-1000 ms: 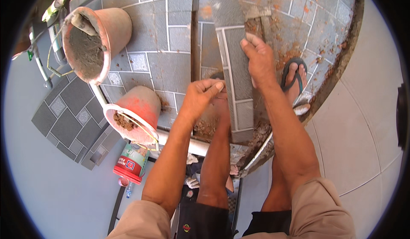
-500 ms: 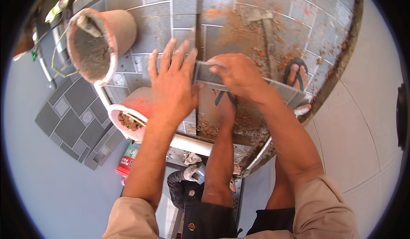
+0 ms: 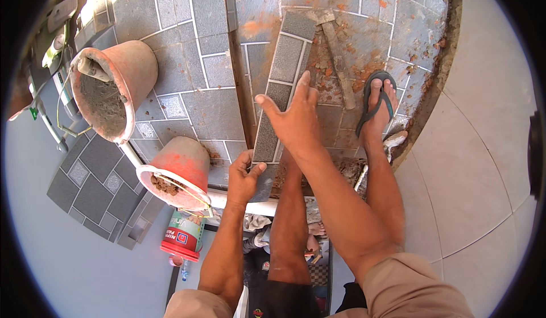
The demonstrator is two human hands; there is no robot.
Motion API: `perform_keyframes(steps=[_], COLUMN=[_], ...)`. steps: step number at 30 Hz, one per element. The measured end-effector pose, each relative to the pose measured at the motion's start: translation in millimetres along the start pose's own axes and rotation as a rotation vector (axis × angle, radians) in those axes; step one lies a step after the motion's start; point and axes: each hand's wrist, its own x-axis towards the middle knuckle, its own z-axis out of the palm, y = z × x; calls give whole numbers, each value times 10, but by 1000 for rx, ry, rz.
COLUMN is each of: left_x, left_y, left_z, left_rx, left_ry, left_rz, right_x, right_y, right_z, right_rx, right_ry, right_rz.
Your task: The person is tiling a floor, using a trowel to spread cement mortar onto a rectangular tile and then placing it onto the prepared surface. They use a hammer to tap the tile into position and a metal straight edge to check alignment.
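A long, narrow strip of grey patterned tile (image 3: 278,90) points away from me, slightly tilted to the right at its far end. My left hand (image 3: 243,181) pinches its near end, with the thumb at the corner. Across the middle of the strip lies my right hand (image 3: 296,122), its thumb over the left edge and its fingers along the right edge. Just right of the strip, a dirt-covered hammer (image 3: 338,59) rests on the floor. Under the strip and to its left runs a narrow gap (image 3: 240,79) between the floor tiles.
Two buckets stand on the left: one with wet grey mortar (image 3: 102,105), the nearer one (image 3: 190,159) with brown rubble. A red and green paint pail (image 3: 183,233) is close by. Reddish debris (image 3: 364,62) litters the tiled floor. My sandalled foot (image 3: 376,99) is at right.
The tile strip has swung from crosswise to lengthwise. My left hand has come nearer and taken its near end, while my right hand has shifted its grip along the strip.
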Motion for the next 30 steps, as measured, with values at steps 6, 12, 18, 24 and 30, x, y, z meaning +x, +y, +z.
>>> perform_keyframes(steps=[6,12,18,24,30], left_x=[33,94,142,339,544], left_y=[-145,-278,-707,-772,-842], left_z=[57,0,108,156,100], left_rx=[-98,-45,400,749,908], left_ry=[50,114,331,458,449], left_rz=[-85,-78,168,203,98], right_x=[78,331,351,533,651], right_y=[157,508,447,399,466], right_z=[301,549,815,1056,1301], right_rx=[112,322,123,230,284], right_ry=[-10,-87,-164,-388,-373], right_rz=[-142,-164,-167,-178,-278])
